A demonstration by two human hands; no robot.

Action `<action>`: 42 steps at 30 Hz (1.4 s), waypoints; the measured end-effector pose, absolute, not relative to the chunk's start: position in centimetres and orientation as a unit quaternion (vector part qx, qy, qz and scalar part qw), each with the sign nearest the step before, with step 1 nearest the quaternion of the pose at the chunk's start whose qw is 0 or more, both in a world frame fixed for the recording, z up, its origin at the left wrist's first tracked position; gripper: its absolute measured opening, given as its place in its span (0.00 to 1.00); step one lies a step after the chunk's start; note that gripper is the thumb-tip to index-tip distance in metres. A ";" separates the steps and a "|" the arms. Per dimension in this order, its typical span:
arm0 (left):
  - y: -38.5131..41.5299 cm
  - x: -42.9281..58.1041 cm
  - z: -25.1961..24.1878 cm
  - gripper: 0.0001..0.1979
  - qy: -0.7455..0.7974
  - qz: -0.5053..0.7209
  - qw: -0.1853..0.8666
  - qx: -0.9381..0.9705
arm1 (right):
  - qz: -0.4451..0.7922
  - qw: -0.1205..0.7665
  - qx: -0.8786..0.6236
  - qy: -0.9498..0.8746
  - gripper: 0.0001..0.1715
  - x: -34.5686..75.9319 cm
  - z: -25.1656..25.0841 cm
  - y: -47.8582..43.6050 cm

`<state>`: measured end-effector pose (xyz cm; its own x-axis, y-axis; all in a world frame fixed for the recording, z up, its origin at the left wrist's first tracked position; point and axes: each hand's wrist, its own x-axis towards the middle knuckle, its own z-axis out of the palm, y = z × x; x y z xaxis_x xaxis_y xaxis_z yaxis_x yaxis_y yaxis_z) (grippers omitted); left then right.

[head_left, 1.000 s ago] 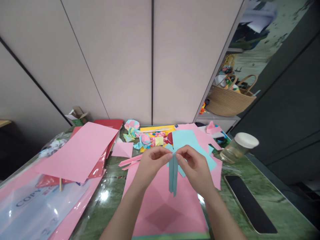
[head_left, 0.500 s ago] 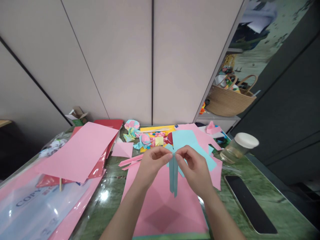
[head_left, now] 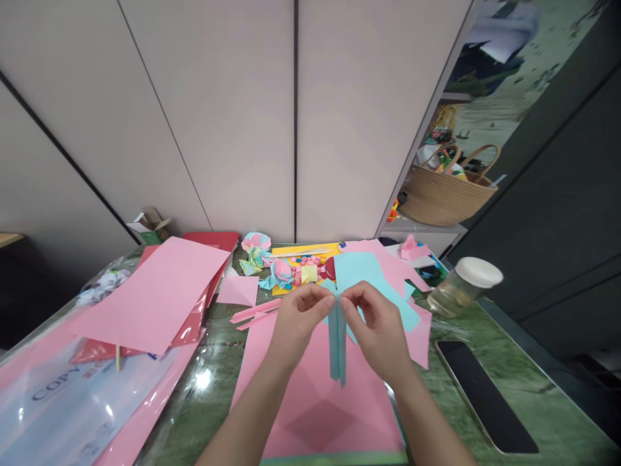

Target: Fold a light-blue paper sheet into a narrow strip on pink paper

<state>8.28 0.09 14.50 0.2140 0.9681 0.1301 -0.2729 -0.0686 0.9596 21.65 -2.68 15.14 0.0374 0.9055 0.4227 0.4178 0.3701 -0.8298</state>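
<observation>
A narrow folded strip of light-blue paper [head_left: 337, 343] hangs upright between my hands, with a lengthwise crease down its middle. My left hand [head_left: 303, 317] pinches its upper left edge between thumb and forefinger. On the other side, my right hand [head_left: 376, 323] pinches the upper right edge the same way. Below the strip lies a large pink sheet [head_left: 323, 414]. Behind my right hand rest light-blue sheets [head_left: 361, 268]. Two folded pink paper strips [head_left: 253, 312] lie just left of my left hand.
Crumpled paper flowers [head_left: 276, 273] and pink beads sit at the back. Pink sheets [head_left: 160, 294] and a plastic paper pack [head_left: 97, 401] cover the left. At right are a lidded jar [head_left: 453, 294] and a phone [head_left: 485, 395]. A woven basket [head_left: 449, 194] stands on a shelf.
Both hands keep their pinch on the blue strip. Its lower end has shifted very slightly down and right; the other things stay where they were.
</observation>
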 end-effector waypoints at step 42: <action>0.3 7.0 15.2 0.07 0.370 0.445 0.509 0.637 | 0.282 0.463 -0.517 -0.663 0.12 21.8 15.1 -2.3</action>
